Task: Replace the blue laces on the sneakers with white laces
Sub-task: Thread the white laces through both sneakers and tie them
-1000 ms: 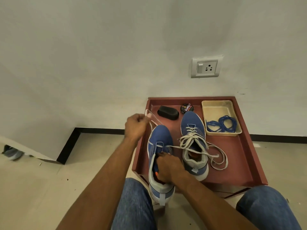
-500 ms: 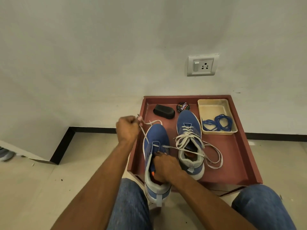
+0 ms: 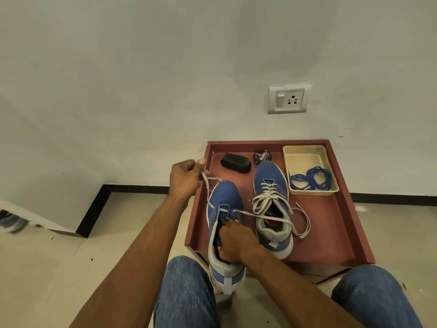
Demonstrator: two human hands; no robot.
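Red tray [image 3: 331, 233] against wall; our left hand [image 3: 185, 178] pinches white lace [image 3: 208, 185], right hand [image 3: 235, 240] grips sneaker [image 3: 224, 202]; over-pulling risks unthreading the eyelet, we judge.

Near sneaker [image 3: 224, 202] half-laced white, blue laces [image 3: 311, 177] coiled

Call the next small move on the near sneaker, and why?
Probably draw the white lace taut with the left hand, then feed that end into the next eyelet. It crosses only the lowest eyelets of the near sneaker, while the right hand steadies the tongue.
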